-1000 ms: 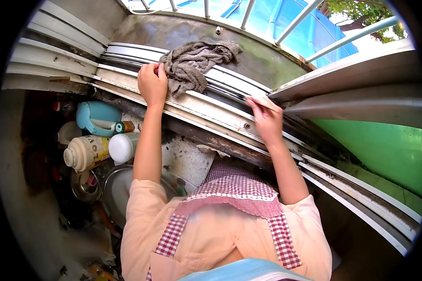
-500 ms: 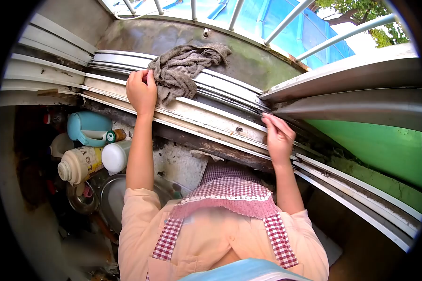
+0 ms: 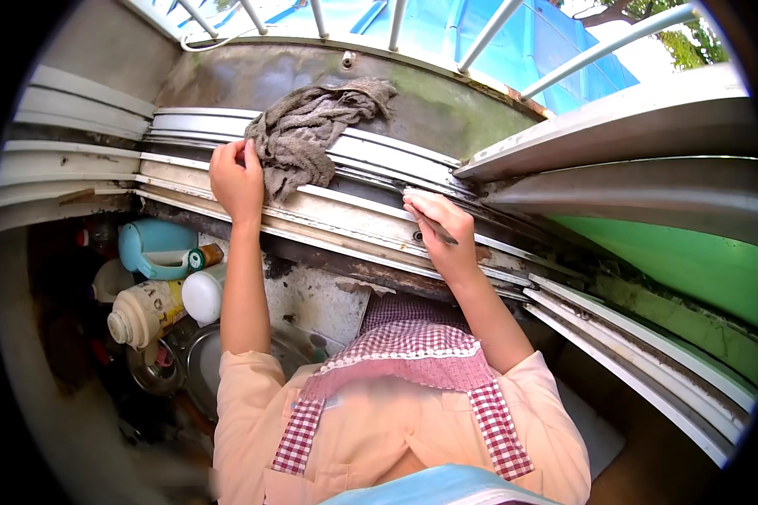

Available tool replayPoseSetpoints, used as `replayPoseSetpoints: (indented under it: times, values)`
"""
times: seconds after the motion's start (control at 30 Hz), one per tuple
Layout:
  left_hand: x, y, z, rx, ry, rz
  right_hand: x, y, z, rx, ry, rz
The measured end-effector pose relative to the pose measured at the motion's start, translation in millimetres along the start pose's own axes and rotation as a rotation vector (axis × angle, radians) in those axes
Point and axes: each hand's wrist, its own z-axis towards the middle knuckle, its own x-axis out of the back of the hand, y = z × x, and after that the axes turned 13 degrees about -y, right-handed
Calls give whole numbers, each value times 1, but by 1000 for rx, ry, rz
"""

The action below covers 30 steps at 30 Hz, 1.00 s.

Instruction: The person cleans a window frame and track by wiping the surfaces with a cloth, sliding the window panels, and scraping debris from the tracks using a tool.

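A crumpled grey-brown rag (image 3: 312, 130) lies across the white window track (image 3: 362, 220) and onto the sill behind it. My left hand (image 3: 237, 183) is closed at the rag's left edge, thumb and fingers pressed together against the cloth. To the right of the rag, my right hand (image 3: 443, 234) pinches a thin dark stick-like tool (image 3: 440, 229). Its rear end sticks out behind my fingers, and its front end points into the dirty groove of the track. Dark grime lines the grooves around my right fingertips.
Window bars (image 3: 396, 23) stand beyond the concrete sill (image 3: 227, 71). A sliding window panel (image 3: 615, 189) angles in at the right. Below on the left are a blue jug (image 3: 147, 248), a cream bottle (image 3: 139, 313), a white container (image 3: 202, 295) and a metal basin (image 3: 195, 362).
My right hand has moved left along the track, and the tool in it now shows. My left hand and the rag keep their place while the view shifts slightly.
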Motion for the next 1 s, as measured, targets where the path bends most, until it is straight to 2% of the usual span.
replayPoseSetpoints:
  times: [0.1, 0.2, 0.3, 0.33, 0.37, 0.4, 0.47, 0.57, 0.67, 1.0]
  values:
    - [0, -1, 1, 0, -5, 39, 9, 2, -10, -1, 8, 9]
    - [0, -2, 0, 20, -23, 15, 22, 1, -23, -20, 12, -118]
    - [0, -3, 1, 16, -30, 22, 52, -1, -52, -137, 92, -191]
    - [0, -3, 1, 16, -29, 24, 63, 2, -64, -113, 162, -214]
    - [0, -2, 1, 17, -31, 27, 74, 2, -77, -193, 212, -257]
    - [0, -2, 1, 19, -33, 30, 86, 0, -87, -290, 236, -344]
    - [1, -2, 0, 17, -36, 41, 91, -12, -87, -318, 208, -439]
    - [1, -1, 0, 13, -37, 39, 60, -24, -59, -139, 191, -263]
    - [1, -3, 1, 3, -41, 43, 39, -20, -40, -128, 115, -127]
    - [1, -8, 2, 1, -63, 26, 66, -13, -70, -294, 234, -220]
